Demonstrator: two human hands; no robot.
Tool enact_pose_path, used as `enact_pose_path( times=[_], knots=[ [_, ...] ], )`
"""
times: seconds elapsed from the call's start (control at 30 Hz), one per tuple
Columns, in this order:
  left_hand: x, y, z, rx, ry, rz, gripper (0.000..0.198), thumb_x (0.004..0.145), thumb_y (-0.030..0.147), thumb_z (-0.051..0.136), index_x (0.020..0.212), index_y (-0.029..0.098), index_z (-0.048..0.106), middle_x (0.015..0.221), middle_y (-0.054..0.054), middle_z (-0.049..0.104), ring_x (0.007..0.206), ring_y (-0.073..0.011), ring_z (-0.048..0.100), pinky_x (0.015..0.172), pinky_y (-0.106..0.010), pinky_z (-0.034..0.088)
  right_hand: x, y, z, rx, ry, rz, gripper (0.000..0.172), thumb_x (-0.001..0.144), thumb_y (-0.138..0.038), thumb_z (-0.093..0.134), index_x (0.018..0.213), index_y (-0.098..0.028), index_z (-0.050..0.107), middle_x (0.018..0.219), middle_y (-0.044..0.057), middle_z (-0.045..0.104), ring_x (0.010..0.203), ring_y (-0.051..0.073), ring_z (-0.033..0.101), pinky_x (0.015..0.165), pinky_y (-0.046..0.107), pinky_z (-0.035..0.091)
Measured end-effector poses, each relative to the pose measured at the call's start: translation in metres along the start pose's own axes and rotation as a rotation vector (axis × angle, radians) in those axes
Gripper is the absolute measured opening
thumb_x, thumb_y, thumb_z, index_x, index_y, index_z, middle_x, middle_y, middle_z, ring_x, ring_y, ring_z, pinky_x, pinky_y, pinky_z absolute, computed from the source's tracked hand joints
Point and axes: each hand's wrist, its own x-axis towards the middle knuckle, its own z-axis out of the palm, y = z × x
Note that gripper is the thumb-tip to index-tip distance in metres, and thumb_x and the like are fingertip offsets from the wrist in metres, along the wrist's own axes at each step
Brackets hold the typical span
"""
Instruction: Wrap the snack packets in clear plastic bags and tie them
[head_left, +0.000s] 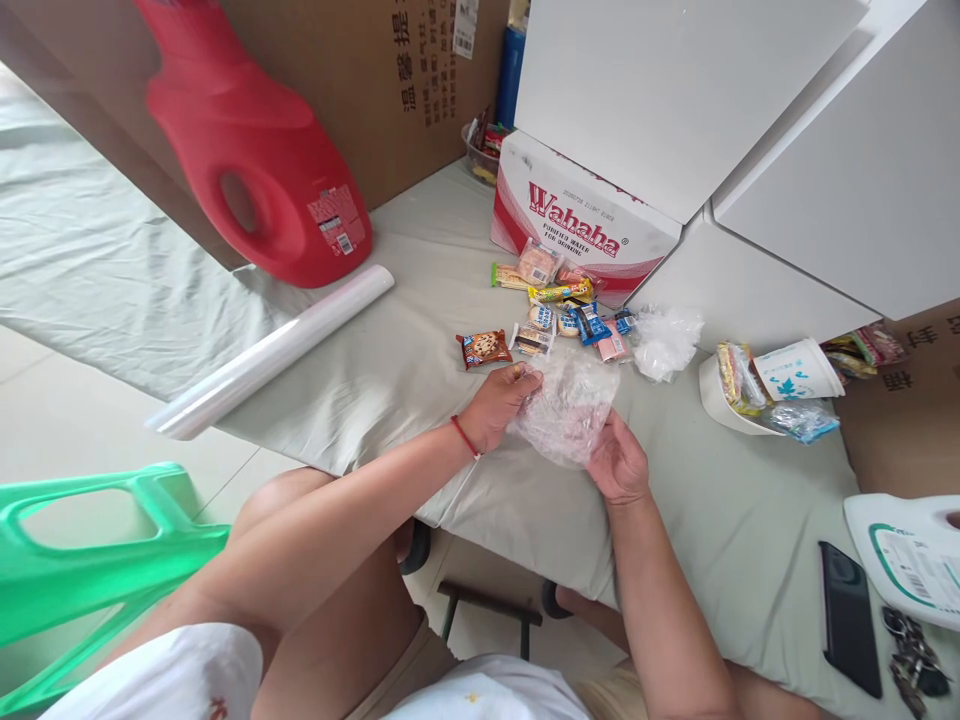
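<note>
Both hands hold a crumpled clear plastic bag (568, 408) above the cloth-covered surface. My left hand (501, 400), with a red cord at the wrist, pinches its left edge between thumb and fingers. The lower right edge is gripped by my right hand (619, 462), its fingers partly hidden behind the plastic. Just beyond the bag lie several wrapped snacks: a brown cookie packet (484, 349), a yellow packet (561, 292) and a blue packet (590, 324) among them. To their right sits another clump of crumpled clear plastic (667, 342).
A Wahaha carton (592, 215) stands behind the snacks. At left are a red jug (292, 190), a roll of clear film (277, 350) and a green plastic stool (97, 540). A white container (720, 405), a phone (849, 618), keys (915, 655) and a white jug (907, 555) are at right.
</note>
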Motion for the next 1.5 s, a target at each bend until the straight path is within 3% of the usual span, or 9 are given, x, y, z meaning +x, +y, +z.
enact_pose_path(
  times=[0.17, 0.4, 0.63, 0.83, 0.97, 1.1, 1.2, 1.4, 1.5],
  knots=[
    [-0.003, 0.009, -0.001, 0.218, -0.144, 0.022, 0.041, 0.068, 0.054, 0.079, 0.070, 0.018, 0.061, 0.062, 0.005, 0.048, 0.058, -0.0092, 0.037, 0.058, -0.027, 0.026, 0.006, -0.004, -0.002, 0.053, 0.084, -0.023, 0.056, 0.074, -0.079, 0.071, 0.094, -0.027, 0.076, 0.094, 0.004, 0.076, 0.088, 0.024, 0.070, 0.080, 0.041, 0.059],
    [0.004, 0.004, -0.006, 0.375, -0.142, 0.058, 0.039, 0.076, 0.056, 0.069, 0.071, 0.018, 0.060, 0.062, 0.005, 0.047, 0.059, -0.0106, 0.038, 0.059, -0.027, 0.028, 0.008, -0.001, -0.010, -0.072, 0.043, 0.001, 0.028, 0.067, -0.037, 0.093, 0.080, -0.022, 0.073, 0.070, -0.004, 0.064, 0.061, 0.010, 0.056, 0.060, 0.022, 0.050],
    [0.002, 0.000, -0.006, 0.709, 0.268, 0.540, 0.017, 0.076, 0.022, 0.070, 0.091, 0.019, 0.063, 0.095, -0.004, 0.061, 0.085, -0.0175, 0.055, 0.081, -0.033, 0.045, 0.010, -0.002, -0.008, 0.024, 0.166, 0.013, 0.030, 0.064, -0.033, 0.094, 0.081, -0.022, 0.072, 0.064, -0.007, 0.056, 0.044, 0.003, 0.038, 0.032, 0.013, 0.025],
    [-0.024, -0.020, 0.013, 0.756, -0.193, 0.651, 0.026, 0.093, 0.046, 0.062, 0.090, 0.021, 0.058, 0.085, -0.002, 0.060, 0.078, -0.0168, 0.057, 0.073, -0.031, 0.047, 0.007, 0.002, -0.002, -0.011, 0.148, -0.006, 0.031, 0.064, -0.039, 0.094, 0.082, -0.022, 0.074, 0.070, -0.002, 0.068, 0.047, 0.006, 0.049, 0.035, 0.015, 0.036],
    [-0.028, -0.034, 0.016, 0.823, -0.119, 0.796, 0.050, 0.080, 0.057, 0.076, 0.109, 0.020, 0.060, 0.111, -0.011, 0.061, 0.101, -0.0260, 0.060, 0.086, -0.040, 0.051, 0.005, 0.005, 0.001, -0.053, 0.160, -0.041, 0.030, 0.066, -0.041, 0.092, 0.084, -0.023, 0.075, 0.074, 0.000, 0.071, 0.046, 0.006, 0.048, 0.036, 0.018, 0.038],
    [-0.025, -0.031, 0.013, 0.811, -0.109, 0.892, 0.016, 0.092, 0.035, 0.064, 0.099, 0.021, 0.066, 0.098, -0.008, 0.062, 0.093, -0.0217, 0.060, 0.083, -0.036, 0.050, 0.005, 0.004, 0.003, -0.036, 0.194, -0.072, 0.030, 0.063, -0.037, 0.094, 0.082, -0.023, 0.076, 0.074, -0.002, 0.068, 0.048, 0.004, 0.040, 0.036, 0.015, 0.028],
    [-0.023, -0.022, 0.011, 0.696, -0.154, 0.806, 0.014, 0.093, 0.030, 0.062, 0.091, 0.020, 0.071, 0.086, -0.005, 0.062, 0.082, -0.0176, 0.059, 0.076, -0.032, 0.048, 0.005, 0.001, 0.002, -0.011, 0.193, -0.085, 0.027, 0.065, -0.036, 0.093, 0.081, -0.023, 0.076, 0.073, -0.003, 0.064, 0.048, 0.004, 0.033, 0.037, 0.015, 0.023],
    [-0.017, -0.010, 0.013, 0.209, -0.116, 0.230, 0.034, 0.083, 0.049, 0.072, 0.071, 0.017, 0.067, 0.064, 0.002, 0.054, 0.059, -0.0110, 0.044, 0.059, -0.027, 0.034, 0.002, -0.004, 0.003, -0.081, 0.115, -0.134, 0.028, 0.076, -0.048, 0.083, 0.085, -0.023, 0.076, 0.076, 0.000, 0.063, 0.052, 0.007, 0.035, 0.042, 0.021, 0.025],
    [-0.016, -0.006, 0.014, 0.033, -0.150, 0.086, 0.036, 0.075, 0.048, 0.079, 0.064, 0.017, 0.063, 0.060, 0.003, 0.052, 0.058, -0.0096, 0.041, 0.058, -0.026, 0.032, 0.001, 0.001, 0.006, -0.223, 0.180, -0.254, 0.027, 0.075, -0.042, 0.085, 0.091, -0.024, 0.076, 0.073, -0.002, 0.057, 0.055, 0.008, 0.036, 0.047, 0.023, 0.028]
  ],
)
